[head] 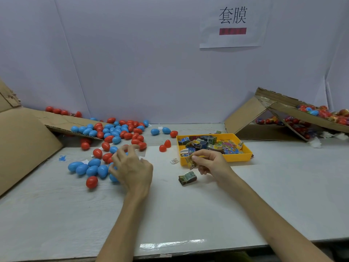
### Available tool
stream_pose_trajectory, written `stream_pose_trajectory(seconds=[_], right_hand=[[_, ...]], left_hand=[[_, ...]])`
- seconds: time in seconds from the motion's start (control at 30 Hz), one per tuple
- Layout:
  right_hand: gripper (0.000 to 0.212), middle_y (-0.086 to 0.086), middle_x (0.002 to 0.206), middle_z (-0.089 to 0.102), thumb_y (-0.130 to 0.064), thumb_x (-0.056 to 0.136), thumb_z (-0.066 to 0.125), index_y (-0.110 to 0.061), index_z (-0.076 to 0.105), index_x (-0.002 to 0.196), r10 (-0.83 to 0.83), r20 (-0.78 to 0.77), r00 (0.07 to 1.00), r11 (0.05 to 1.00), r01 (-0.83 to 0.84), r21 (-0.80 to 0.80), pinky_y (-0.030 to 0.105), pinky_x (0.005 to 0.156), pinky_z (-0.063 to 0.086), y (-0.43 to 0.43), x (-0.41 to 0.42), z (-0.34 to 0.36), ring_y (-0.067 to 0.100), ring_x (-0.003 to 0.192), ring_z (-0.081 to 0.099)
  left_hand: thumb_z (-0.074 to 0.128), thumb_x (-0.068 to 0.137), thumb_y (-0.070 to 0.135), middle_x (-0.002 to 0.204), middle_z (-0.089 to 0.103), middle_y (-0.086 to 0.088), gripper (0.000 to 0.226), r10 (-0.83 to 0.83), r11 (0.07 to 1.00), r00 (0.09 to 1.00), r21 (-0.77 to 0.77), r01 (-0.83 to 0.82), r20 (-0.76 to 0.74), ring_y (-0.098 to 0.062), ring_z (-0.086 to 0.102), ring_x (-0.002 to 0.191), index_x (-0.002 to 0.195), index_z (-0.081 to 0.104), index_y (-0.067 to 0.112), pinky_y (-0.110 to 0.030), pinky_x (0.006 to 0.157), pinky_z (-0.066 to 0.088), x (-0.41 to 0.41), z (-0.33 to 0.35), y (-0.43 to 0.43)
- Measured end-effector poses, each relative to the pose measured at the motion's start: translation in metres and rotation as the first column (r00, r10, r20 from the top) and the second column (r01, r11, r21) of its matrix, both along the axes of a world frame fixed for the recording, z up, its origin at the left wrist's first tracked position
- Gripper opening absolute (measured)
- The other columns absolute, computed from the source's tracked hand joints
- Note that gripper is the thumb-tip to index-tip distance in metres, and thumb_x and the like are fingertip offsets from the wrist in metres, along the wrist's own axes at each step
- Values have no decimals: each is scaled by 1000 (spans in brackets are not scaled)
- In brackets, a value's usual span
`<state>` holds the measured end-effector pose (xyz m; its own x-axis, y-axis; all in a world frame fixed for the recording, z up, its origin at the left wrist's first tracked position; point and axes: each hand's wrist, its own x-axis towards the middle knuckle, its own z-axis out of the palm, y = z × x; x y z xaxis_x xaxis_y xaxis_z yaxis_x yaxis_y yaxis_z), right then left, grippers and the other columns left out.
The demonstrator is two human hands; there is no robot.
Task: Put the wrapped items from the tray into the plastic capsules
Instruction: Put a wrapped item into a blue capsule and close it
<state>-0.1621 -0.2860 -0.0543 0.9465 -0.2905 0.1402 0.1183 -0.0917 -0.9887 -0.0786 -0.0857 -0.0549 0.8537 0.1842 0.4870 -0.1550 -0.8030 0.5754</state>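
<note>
My right hand (211,163) pinches a small yellow wrapped item (190,163) just in front of the yellow tray (217,159), which holds several colourful wrapped items (209,143). A dark wrapped item (188,178) lies on the table below that hand. My left hand (132,167) hovers with spread, bent fingers over a cluster of blue and red egg-shaped plastic capsules (92,170). Its fingertips touch a blue capsule (113,178) that it partly hides. No capsule is plainly gripped.
More capsules (120,131) spill from a flattened cardboard box (28,137) at the left. A tipped cardboard box (273,118) at the right holds filled capsules. Two red capsule halves (165,145) and a small label (174,160) lie near the tray.
</note>
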Motion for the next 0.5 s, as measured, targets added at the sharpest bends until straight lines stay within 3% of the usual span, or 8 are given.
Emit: stream_pose_trajectory(seconds=[0.13, 0.4, 0.5], right_hand=[[5, -4, 64, 66, -14, 90, 68, -15, 72, 93, 2, -21, 1000, 1000, -2, -15, 21, 50, 42, 1, 1, 0, 12, 52, 53], [8, -5, 63, 65, -14, 92, 66, -12, 71, 97, 11, -42, 999, 1000, -12, -8, 21, 49, 41, 1, 2, 0, 12, 51, 53], [7, -4, 62, 62, -13, 92, 65, -13, 71, 96, 7, -44, 999, 1000, -7, 1, 22, 49, 41, 0, 2, 0, 13, 52, 53]], left_hand=[[66, 78, 6, 130, 51, -9, 50, 17, 999, 984, 44, -10, -177, -29, 41, 123, 124, 58, 22, -45, 100, 31, 5, -5, 6], [71, 72, -12, 115, 61, -11, 47, -166, 984, 984, -85, 159, -72, -27, 54, 105, 110, 68, 15, -39, 86, 51, 8, -10, 3], [69, 78, -2, 114, 66, -4, 44, -139, 988, 982, 47, 146, -128, -24, 55, 105, 113, 69, 24, -35, 88, 43, 9, -12, 4]])
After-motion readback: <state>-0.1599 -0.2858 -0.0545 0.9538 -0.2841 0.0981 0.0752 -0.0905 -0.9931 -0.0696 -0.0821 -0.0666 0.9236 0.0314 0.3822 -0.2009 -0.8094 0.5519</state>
